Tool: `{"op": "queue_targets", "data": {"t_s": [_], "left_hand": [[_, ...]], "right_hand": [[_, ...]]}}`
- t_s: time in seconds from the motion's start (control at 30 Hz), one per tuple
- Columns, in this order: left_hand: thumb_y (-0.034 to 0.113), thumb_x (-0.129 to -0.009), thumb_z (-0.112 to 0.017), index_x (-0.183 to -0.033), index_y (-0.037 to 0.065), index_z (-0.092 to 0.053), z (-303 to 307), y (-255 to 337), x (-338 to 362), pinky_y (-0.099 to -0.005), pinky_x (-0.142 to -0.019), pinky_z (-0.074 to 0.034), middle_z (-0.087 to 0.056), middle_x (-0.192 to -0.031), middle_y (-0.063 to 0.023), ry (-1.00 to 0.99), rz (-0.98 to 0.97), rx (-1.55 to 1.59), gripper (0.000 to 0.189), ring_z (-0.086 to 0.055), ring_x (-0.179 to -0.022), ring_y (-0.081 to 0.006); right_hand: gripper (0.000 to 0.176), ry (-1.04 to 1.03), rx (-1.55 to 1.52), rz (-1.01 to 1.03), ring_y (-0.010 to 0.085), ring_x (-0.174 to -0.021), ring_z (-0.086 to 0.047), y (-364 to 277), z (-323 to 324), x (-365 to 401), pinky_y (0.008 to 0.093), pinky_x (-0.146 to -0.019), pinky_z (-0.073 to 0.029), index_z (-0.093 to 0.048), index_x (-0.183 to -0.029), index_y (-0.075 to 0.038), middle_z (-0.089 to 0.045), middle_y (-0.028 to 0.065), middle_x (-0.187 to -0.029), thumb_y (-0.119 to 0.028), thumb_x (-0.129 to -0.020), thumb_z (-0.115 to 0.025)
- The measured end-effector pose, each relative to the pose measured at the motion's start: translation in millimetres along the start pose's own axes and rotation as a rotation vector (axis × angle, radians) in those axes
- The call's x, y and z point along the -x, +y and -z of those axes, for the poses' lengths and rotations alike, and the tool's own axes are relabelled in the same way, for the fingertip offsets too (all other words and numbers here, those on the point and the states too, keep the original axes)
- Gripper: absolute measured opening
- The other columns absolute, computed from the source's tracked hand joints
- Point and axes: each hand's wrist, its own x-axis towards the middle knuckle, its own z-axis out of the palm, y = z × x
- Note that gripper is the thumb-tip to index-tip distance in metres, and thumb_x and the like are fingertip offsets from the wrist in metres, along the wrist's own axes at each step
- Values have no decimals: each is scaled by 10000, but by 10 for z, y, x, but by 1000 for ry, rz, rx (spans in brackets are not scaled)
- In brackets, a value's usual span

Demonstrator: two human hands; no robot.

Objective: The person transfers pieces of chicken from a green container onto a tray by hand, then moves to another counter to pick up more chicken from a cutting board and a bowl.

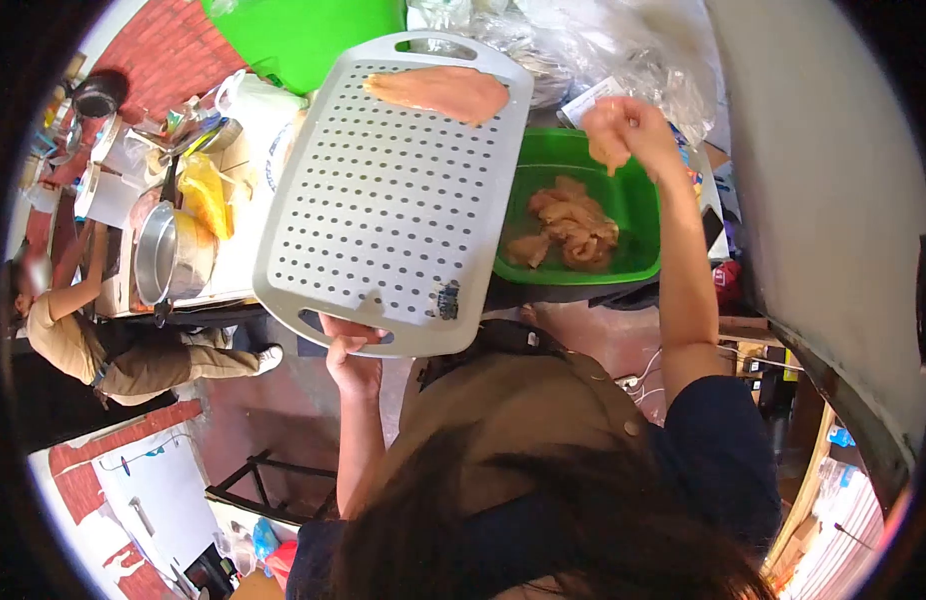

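Left hand (pixel 353 362): I see only thumb and palm; the fingers go under the grey tray (pixel 393 200).
Green tub (pixel 583 270): its left side is hidden behind the tray.
Green bowl (pixel 303 35): far, cut off by the top edge.
Sticker (pixel 448 299): too small for me to read.
Right hand (pixel 628 135): the meat piece (pixel 611 152) it pinches is blurred.
Dark hair (pixel 543 530): covers my near view.

One head-worn fisheye view looks steeply down past the wearer's own hair (pixel 543 520), close above the grey tray (pixel 383 220) and green tub (pixel 563 150)

Clenched left hand (pixel 353 362), pinching right hand (pixel 623 135)
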Motion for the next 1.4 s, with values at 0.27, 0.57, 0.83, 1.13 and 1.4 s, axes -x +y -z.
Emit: {"op": "queue_targets", "data": {"t_s": [0.27, 0.57, 0.83, 1.13, 1.4], "left_hand": [[93, -531, -476, -1296, 100, -275, 15, -2, -27, -306, -685, -405, -402, -1139, -102, -12, -5, 27, 791, -438, -971, -236], [97, -527, -469, -1314, 102, -259, -78, 0, 5, -312, -689, -399, -410, -1151, -103, 52, -13, 36, 814, -441, -980, -241], [100, -541, -474, -1326, 93, -258, 58, -64, -26, -324, -704, -423, -425, -1160, -109, 7, -22, 33, 815, -458, -951, -251], [120, -540, -497, -1333, 94, -262, 46, -75, 4, -328, -710, -442, -424, -1180, -117, 29, -8, 9, 828, -454, -1000, -271], [126, -536, -490, -1346, 98, -249, 108, -140, 43, -428, -915, -366, -387, -1254, -135, 95, -2, -18, 845, -409, -1126, -324]], "right_hand": [[224, -274, -386, 410, 104, -836, -563, -1251, -986, -866, 242, -747, -459, -602, -1039, -16, -631, 54, -933, -48, -824, -548], [382, -315, -105, -24, 162, -919, -561, -672, -2037, -1455, 285, -793, -456, -565, -1110, -16, -610, 113, -979, -68, -740, -640], [466, -344, 211, 216, 178, -965, -563, -400, -1498, -1392, 297, -826, -452, -595, -1087, -59, -616, 104, -1028, -83, -639, -718], [261, -13, -286, -176, 107, -753, -568, 228, -447, -624, 252, -607, -463, -632, -896, -81, -616, 6, -815, -255, -719, -715], [476, -20, 337, -445, 238, -838, -605, 2778, -900, -204, 343, -712, -482, -633, -921, -36, -628, 173, -883, -414, -646, -727]]}}
